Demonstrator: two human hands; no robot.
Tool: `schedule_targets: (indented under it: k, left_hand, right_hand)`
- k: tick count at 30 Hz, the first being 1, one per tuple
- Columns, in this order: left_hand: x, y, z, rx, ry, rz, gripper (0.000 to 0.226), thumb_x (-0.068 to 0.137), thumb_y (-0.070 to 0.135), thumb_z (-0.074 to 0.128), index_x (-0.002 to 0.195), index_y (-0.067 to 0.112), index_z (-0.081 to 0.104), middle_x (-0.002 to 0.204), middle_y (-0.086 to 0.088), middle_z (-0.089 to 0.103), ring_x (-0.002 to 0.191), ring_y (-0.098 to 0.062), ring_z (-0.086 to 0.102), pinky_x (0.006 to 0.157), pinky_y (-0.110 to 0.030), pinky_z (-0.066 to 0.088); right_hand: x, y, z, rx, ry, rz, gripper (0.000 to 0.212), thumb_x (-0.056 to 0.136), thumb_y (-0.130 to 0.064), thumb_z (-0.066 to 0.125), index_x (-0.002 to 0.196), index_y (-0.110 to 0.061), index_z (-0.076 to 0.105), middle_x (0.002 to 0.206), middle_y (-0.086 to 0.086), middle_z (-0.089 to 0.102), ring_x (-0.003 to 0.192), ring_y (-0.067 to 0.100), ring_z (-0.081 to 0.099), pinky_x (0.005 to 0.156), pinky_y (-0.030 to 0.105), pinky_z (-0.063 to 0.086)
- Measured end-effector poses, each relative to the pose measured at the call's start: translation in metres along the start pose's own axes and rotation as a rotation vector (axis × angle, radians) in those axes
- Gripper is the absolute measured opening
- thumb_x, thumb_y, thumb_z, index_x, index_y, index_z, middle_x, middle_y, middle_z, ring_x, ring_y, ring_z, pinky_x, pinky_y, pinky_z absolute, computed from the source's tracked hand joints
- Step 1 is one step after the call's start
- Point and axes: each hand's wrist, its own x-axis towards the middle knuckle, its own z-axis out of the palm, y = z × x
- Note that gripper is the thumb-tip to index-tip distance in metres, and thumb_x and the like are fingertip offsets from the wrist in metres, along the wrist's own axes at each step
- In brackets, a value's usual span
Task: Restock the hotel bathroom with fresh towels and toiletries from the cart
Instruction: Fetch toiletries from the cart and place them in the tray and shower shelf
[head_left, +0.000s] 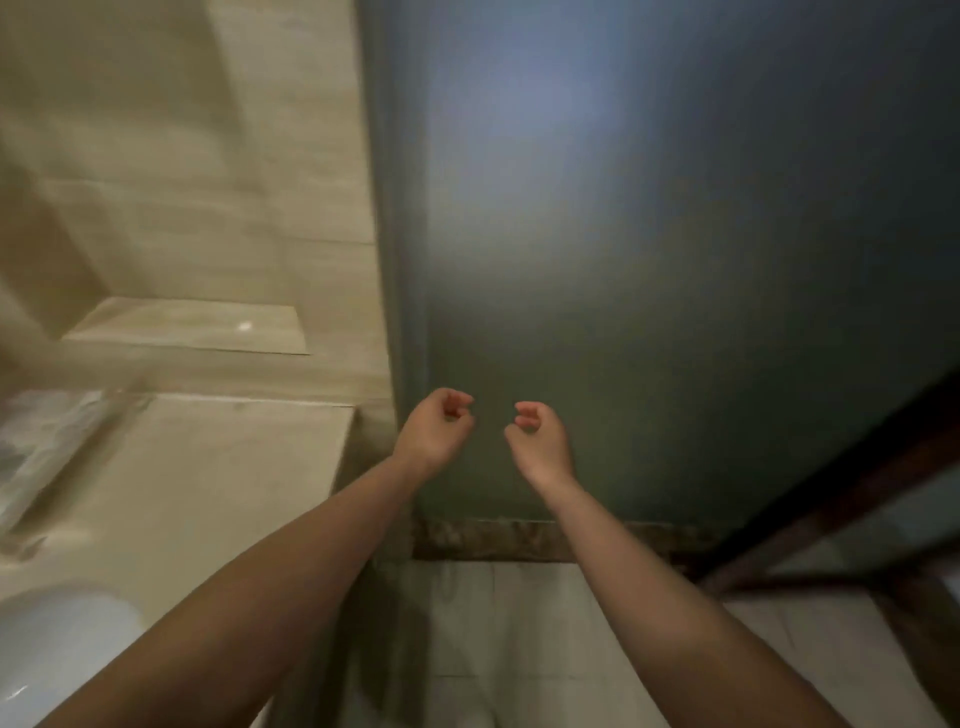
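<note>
since no towel, bottle or cart shows anywhere in this blurred view, the restocking looks barely begun or between trips, and how much is already done cannot be told from here. two bare hands are raised side by side before a frosted glass panel (649, 260): the left hand (436, 426) and the right hand (537, 434), near each other but apart, each with fingers loosely curled and holding nothing. to the left runs one beige worktop (218, 467), bare where it shows, with one white basin (57, 639) at its near end and something clear and shiny, too blurred to name, at the far left edge. fresh towels counted: none; toiletries: none. fetching supplies from the cart seems to be what is left.
</note>
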Motion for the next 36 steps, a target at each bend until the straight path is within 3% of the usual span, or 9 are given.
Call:
schedule_targets:
  k: [3, 7, 12, 16, 19, 21, 25, 31, 36]
  left_hand:
    - [-0.011, 0.030, 0.068, 0.020, -0.122, 0.053, 0.014, 0.089, 0.009, 0.060, 0.100, 0.017, 0.061, 0.086, 0.003, 0.061, 0.079, -0.014, 0.056, 0.082, -0.027, 0.047]
    - [-0.045, 0.066, 0.158, 0.025, -0.271, 0.105, 0.015, 0.091, 0.010, 0.060, 0.105, 0.010, 0.064, 0.091, 0.000, 0.061, 0.082, -0.014, 0.056, 0.082, -0.027, 0.047]
    - [-0.106, 0.116, 0.265, 0.003, -0.430, 0.192, 0.016, 0.088, 0.004, 0.060, 0.103, 0.009, 0.063, 0.083, 0.005, 0.057, 0.075, -0.009, 0.052, 0.072, -0.014, 0.041]
    - [-0.160, 0.156, 0.341, -0.072, -0.585, 0.211, 0.019, 0.087, -0.001, 0.061, 0.101, 0.011, 0.059, 0.077, 0.002, 0.054, 0.068, -0.008, 0.052, 0.069, -0.020, 0.043]
    - [-0.193, 0.183, 0.394, -0.068, -0.670, 0.241, 0.020, 0.086, 0.004, 0.062, 0.105, 0.012, 0.061, 0.086, -0.002, 0.059, 0.075, -0.014, 0.056, 0.072, -0.027, 0.043]
    - [-0.211, 0.197, 0.423, -0.064, -0.713, 0.256, 0.021, 0.086, 0.004, 0.060, 0.107, 0.009, 0.062, 0.087, -0.004, 0.060, 0.075, -0.013, 0.056, 0.069, -0.024, 0.043]
    - [-0.239, 0.231, 0.477, -0.059, -0.806, 0.312, 0.021, 0.087, 0.003, 0.061, 0.107, 0.007, 0.061, 0.085, -0.001, 0.058, 0.075, -0.013, 0.055, 0.062, -0.018, 0.041]
    - [-0.249, 0.276, 0.558, -0.025, -0.940, 0.368, 0.019, 0.087, 0.010, 0.063, 0.103, 0.020, 0.060, 0.091, 0.002, 0.061, 0.084, -0.016, 0.060, 0.079, -0.032, 0.047]
    - [-0.236, 0.306, 0.641, -0.051, -1.023, 0.375, 0.019, 0.085, 0.009, 0.064, 0.097, 0.024, 0.060, 0.097, -0.005, 0.064, 0.086, -0.019, 0.061, 0.076, -0.033, 0.047]
  right_hand:
    - [-0.011, 0.036, -0.065, 0.030, 0.125, 0.070, 0.035, 0.087, -0.008, 0.062, 0.122, -0.010, 0.059, 0.112, 0.007, 0.064, 0.107, 0.023, 0.062, 0.095, 0.033, 0.046]
    - [-0.036, 0.085, -0.151, 0.056, 0.266, 0.148, 0.038, 0.088, -0.009, 0.062, 0.125, -0.010, 0.055, 0.104, 0.002, 0.059, 0.095, 0.016, 0.057, 0.082, 0.021, 0.039]
    - [-0.080, 0.142, -0.262, 0.079, 0.433, 0.206, 0.038, 0.087, -0.011, 0.062, 0.124, -0.012, 0.055, 0.102, 0.001, 0.059, 0.092, 0.014, 0.056, 0.083, 0.020, 0.039]
    - [-0.115, 0.184, -0.345, 0.105, 0.567, 0.240, 0.041, 0.086, -0.010, 0.063, 0.126, -0.009, 0.053, 0.099, 0.003, 0.058, 0.088, 0.018, 0.057, 0.090, 0.030, 0.047]
    - [-0.142, 0.211, -0.402, 0.115, 0.648, 0.272, 0.042, 0.087, -0.008, 0.063, 0.126, -0.006, 0.051, 0.098, 0.005, 0.056, 0.086, 0.017, 0.055, 0.086, 0.029, 0.044]
    - [-0.155, 0.222, -0.434, 0.128, 0.694, 0.283, 0.045, 0.086, -0.009, 0.065, 0.129, -0.006, 0.051, 0.100, 0.004, 0.057, 0.086, 0.018, 0.056, 0.090, 0.035, 0.047]
    - [-0.173, 0.236, -0.496, 0.141, 0.791, 0.292, 0.045, 0.087, -0.011, 0.064, 0.130, -0.010, 0.050, 0.106, 0.001, 0.056, 0.090, 0.015, 0.057, 0.088, 0.026, 0.044]
    - [-0.175, 0.255, -0.573, 0.173, 0.932, 0.324, 0.047, 0.089, -0.016, 0.061, 0.133, -0.014, 0.048, 0.111, -0.002, 0.055, 0.103, 0.018, 0.059, 0.099, 0.037, 0.047]
    - [-0.148, 0.284, -0.632, 0.191, 1.016, 0.366, 0.047, 0.092, -0.019, 0.060, 0.136, -0.018, 0.045, 0.121, 0.000, 0.054, 0.101, 0.016, 0.057, 0.097, 0.037, 0.050]
